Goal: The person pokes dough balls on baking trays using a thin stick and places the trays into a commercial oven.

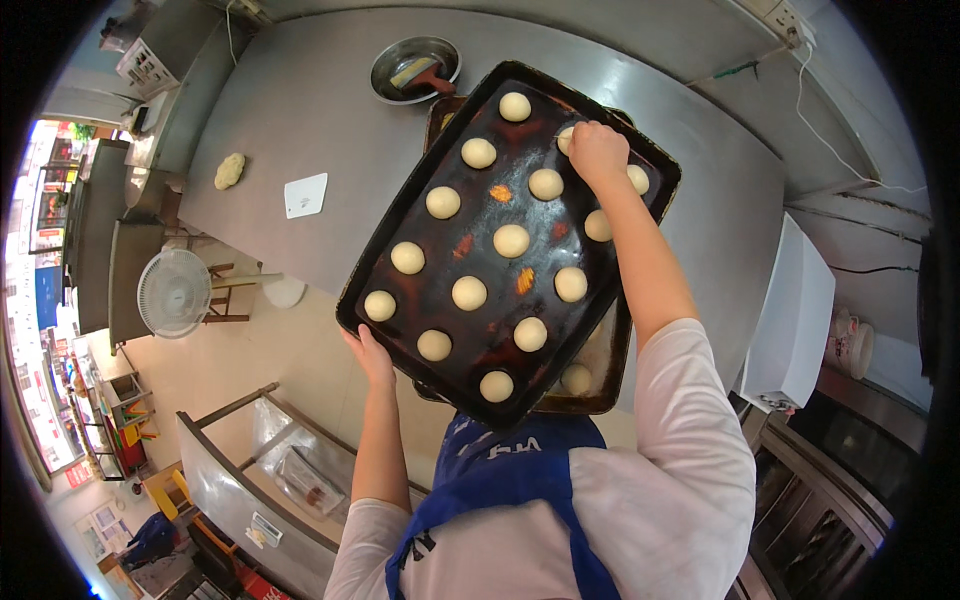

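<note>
A dark, oiled baking tray (480, 215) carries several round pale dough balls (511, 241) in staggered rows. It lies at a slant in front of me, above a second baking tray (605, 390) that shows under its near right side with another dough ball (576, 379) in it. My left hand (372, 357) holds the upper tray by its near left corner, the fingers partly hidden beneath. Over the tray's far right part, my right hand (598, 153) has its fingers closed at a dough ball (565, 140), which they partly cover.
On the steel table (330, 110) beyond the trays stands a metal bowl (392, 50) with a brush (425, 76) in it. A white dough scraper (305, 196) and a loose dough lump (230, 171) lie to the left. A standing fan (175, 292) is farther left.
</note>
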The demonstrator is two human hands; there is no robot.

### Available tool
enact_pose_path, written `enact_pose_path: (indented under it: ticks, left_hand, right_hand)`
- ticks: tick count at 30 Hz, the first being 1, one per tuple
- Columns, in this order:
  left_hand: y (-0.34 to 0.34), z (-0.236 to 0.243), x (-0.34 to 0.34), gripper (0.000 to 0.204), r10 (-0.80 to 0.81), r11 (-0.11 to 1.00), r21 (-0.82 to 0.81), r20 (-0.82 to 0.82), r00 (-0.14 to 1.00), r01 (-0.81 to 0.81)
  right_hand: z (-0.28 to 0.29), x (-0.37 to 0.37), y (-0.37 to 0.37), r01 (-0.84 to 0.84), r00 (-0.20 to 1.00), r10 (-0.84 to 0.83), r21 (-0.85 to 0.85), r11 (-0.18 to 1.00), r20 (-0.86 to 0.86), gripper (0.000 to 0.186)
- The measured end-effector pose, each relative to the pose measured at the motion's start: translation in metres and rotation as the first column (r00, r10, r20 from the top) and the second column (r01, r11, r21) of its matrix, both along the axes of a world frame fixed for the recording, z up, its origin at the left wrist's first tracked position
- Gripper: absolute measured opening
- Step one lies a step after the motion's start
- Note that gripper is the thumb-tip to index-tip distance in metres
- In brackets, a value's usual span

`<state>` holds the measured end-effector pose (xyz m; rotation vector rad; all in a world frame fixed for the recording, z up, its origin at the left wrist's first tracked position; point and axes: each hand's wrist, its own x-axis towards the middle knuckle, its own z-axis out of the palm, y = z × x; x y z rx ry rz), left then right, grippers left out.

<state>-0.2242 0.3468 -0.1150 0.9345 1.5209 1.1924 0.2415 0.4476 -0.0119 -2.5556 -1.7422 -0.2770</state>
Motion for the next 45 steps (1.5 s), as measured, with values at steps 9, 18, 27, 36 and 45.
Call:
enact_pose_path:
  ticks: [9, 18, 27, 36, 45]
  left_hand:
    - [-0.003, -0.007, -0.004, 0.052, 0.018, 1.000, -0.012, 0.009, 1.000, -0.018]
    - [-0.005, -0.007, -0.011, 0.055, 0.004, 1.000, -0.024, -0.006, 1.000, -0.004]
    - [0.003, -0.015, -0.010, 0.060, 0.025, 0.996, -0.083, 0.005, 1.000, -0.024]
    - [0.053, -0.001, -0.047, 0.048, -0.067, 0.829, -0.284, 0.805, 0.590, 0.482]
    - [0.074, -0.027, -0.047, 0.058, -0.186, 0.682, -0.262, 0.841, 0.508, 0.683]
  right_hand:
    - [0.007, -0.013, -0.061, -0.182, 0.923, 0.233, 0.186, 0.965, -0.307, 0.006]
    - [-0.009, -0.024, -0.075, -0.055, 0.948, 0.115, 0.204, 0.977, -0.295, 0.005]
    - [-0.016, -0.076, -0.189, 0.019, 0.871, 0.256, 0.548, 0.836, -0.420, 0.004]
    - [-0.058, -0.215, -0.293, 0.564, 0.551, -0.158, 0.226, 0.795, -0.820, 0.008]
    - [-0.075, -0.211, -0.276, 0.764, 0.181, -0.044, 0.112, 0.635, -0.983, 0.012]
